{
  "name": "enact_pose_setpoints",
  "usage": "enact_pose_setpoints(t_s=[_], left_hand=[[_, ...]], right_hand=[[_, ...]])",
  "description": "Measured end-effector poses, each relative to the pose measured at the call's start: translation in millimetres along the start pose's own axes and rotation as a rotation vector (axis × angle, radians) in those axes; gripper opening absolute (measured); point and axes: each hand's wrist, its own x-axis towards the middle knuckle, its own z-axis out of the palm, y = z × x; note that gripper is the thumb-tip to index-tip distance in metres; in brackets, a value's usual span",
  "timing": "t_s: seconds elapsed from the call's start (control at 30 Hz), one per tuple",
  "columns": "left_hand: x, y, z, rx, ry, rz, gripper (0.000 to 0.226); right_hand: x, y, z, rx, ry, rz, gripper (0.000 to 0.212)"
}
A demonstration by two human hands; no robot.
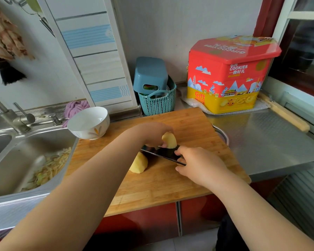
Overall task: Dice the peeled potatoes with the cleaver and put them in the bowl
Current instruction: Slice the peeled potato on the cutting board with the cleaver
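Note:
On the wooden cutting board [179,178] a peeled potato lies cut in two. My left hand [152,133] holds the far potato half [169,140] at the board's middle. The dark cleaver [163,153] stands between the halves, its blade down on the board, and my right hand [198,164] grips its handle. The near potato half [139,163] lies loose on the near side of the blade. A white bowl [89,122], empty, stands at the board's far left corner.
A steel sink [16,160] with potato peelings lies left of the board, with a faucet [7,115] behind it. A teal basket [157,100] and a red-and-yellow cookie tin [228,75] stand at the back. A steel counter [270,142] stretches right, with a rolling pin [286,115].

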Motion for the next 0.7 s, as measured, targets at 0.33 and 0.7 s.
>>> enact_pose_setpoints(t_s=[0.33,0.7], left_hand=[[7,18,-7,0.106,0.013,0.029,0.055],[26,-15,-1,0.122,0.160,-0.056,0.060]], right_hand=[[-7,0,-4,-0.084,0.049,0.019,0.046],[-33,3,-17,-0.072,0.024,-0.005,0.042]])
